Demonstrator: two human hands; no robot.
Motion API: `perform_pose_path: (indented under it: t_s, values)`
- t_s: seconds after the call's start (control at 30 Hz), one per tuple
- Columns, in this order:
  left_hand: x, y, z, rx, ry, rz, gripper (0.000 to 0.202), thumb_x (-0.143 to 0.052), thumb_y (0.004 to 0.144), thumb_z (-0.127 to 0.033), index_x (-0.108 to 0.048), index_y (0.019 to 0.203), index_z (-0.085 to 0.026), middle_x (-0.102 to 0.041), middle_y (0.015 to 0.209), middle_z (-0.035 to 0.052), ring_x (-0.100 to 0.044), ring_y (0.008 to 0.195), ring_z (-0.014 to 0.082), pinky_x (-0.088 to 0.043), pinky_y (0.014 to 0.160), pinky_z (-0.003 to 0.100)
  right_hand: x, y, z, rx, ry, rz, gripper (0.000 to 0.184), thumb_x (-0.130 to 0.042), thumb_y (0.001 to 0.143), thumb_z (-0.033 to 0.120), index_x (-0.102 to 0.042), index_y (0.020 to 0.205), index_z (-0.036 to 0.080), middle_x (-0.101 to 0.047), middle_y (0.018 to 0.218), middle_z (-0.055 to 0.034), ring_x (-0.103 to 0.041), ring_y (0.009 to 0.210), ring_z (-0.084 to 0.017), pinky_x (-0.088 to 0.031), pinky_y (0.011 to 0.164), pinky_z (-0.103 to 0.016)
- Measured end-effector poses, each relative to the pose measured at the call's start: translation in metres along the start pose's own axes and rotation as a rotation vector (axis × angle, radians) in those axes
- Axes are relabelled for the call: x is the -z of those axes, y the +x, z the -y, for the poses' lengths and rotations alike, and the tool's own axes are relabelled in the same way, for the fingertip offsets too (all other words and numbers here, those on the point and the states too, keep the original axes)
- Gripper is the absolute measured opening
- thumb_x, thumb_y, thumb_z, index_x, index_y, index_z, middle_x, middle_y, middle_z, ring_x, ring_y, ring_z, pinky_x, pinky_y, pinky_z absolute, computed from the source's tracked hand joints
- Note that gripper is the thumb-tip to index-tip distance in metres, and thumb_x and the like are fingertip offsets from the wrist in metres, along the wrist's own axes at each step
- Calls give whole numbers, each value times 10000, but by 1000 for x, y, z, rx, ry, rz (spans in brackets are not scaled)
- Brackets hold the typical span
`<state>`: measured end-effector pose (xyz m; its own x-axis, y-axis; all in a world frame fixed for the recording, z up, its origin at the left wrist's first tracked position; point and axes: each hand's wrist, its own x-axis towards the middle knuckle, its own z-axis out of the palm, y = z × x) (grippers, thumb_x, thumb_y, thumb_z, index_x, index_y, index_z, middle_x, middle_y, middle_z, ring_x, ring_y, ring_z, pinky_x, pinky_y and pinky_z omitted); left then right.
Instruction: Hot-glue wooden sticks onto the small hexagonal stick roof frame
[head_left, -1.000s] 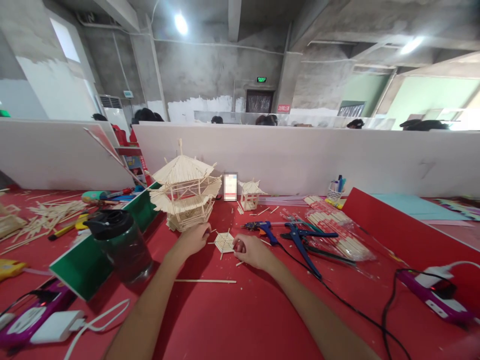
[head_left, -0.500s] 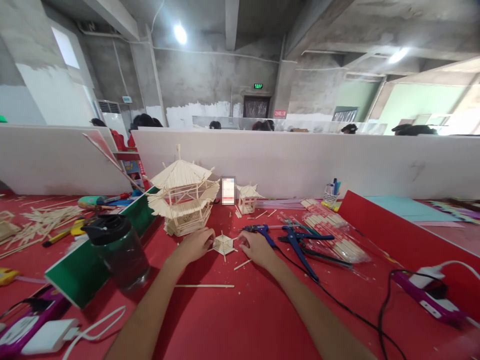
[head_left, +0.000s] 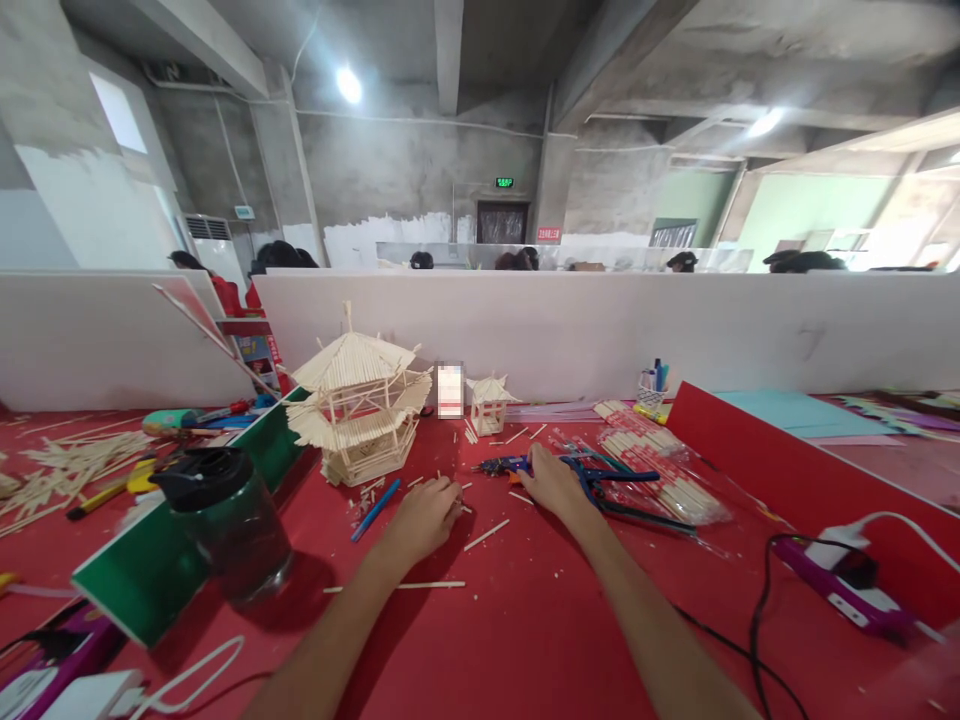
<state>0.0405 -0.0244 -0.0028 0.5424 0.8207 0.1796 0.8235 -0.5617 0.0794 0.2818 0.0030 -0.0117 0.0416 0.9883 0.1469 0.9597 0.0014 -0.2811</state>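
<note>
My left hand point(head_left: 431, 515) is closed over the small hexagonal stick piece, which it mostly hides; stick ends point(head_left: 466, 508) poke out by the fingertips. My right hand point(head_left: 556, 482) has its fingers wrapped round a blue hot glue gun point(head_left: 504, 465), whose nozzle points left. A loose wooden stick point(head_left: 486, 535) lies between the hands, and a longer stick point(head_left: 431, 585) lies nearer me. Left of my left hand are a blue pen point(head_left: 375, 510) and short stick offcuts. Behind stand a large two-tiered stick pavilion point(head_left: 360, 400) and a small stick pavilion point(head_left: 491, 405).
A dark water bottle point(head_left: 232, 540) stands at left by a green divider point(head_left: 142, 580). Blue-handled pliers point(head_left: 622, 476) and bagged sticks point(head_left: 667, 470) lie to the right. A black cord point(head_left: 720, 635) crosses the front right, near a purple power strip point(head_left: 847, 600). A white partition point(head_left: 562, 330) closes the back.
My left hand has moved right, over the hexagonal piece, uncovering the blue pen and offcuts. My right hand has left that piece and taken hold of the glue gun.
</note>
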Motion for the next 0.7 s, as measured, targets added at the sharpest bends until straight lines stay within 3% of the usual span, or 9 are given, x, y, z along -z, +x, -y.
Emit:
perform_pose_path:
  t_s: [0.23,0.7]
  values:
    - [-4,1,-2,-7,46,10,198,-454,920,-187,-646,969,-188,-642,1011,94,-598,988,241,-427,853,355,-4,1,-2,3,7,131,283,-494,929,358,-490,1108,139,-670,1109,-187,-658,1014,-302,-424,733,-321]
    - [-1,3,-11,13,96,50,239,-423,927,-160,-661,937,-172,-656,1007,107,-611,985,233,-453,809,331,-9,4,-3,16,2,131,266,-471,937,326,-469,1132,145,-686,1098,-171,-666,1000,-302,-408,699,-310]
